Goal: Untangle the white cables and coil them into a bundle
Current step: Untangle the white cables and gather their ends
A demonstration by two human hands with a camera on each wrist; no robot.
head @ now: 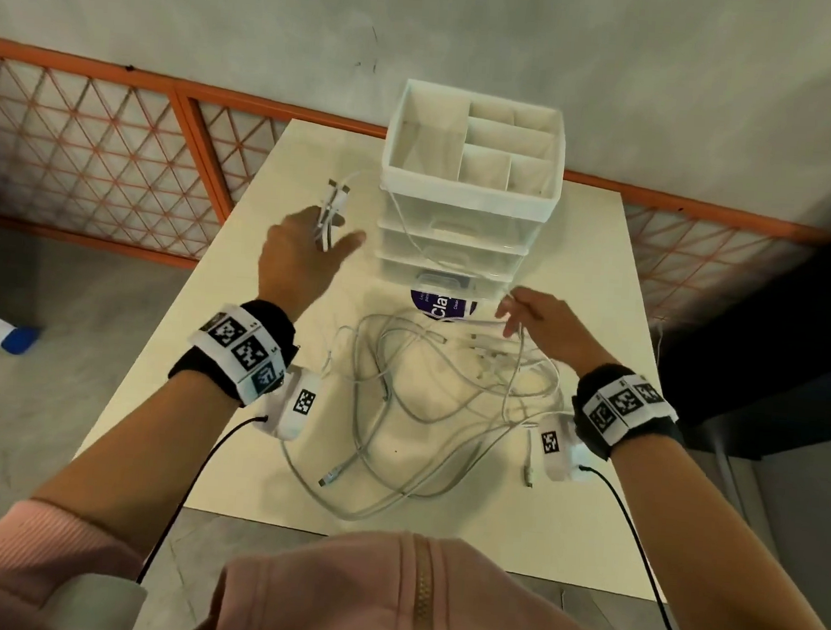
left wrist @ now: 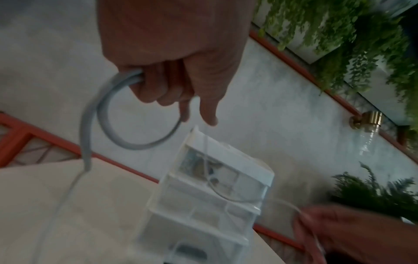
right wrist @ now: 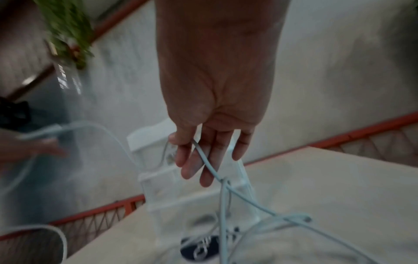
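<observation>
Early stage: left hand [head: 304,253] grips gathered white cable ends [head: 331,210], right hand [head: 545,324] pinches one strand, loose white cable tangle [head: 427,404] uncoiled on the cream table [head: 589,258].

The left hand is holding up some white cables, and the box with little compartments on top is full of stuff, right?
Not quite. The left hand does hold white cables, but the head view shows the compartments on top of the drawer box are empty, not full of stuff.
</observation>
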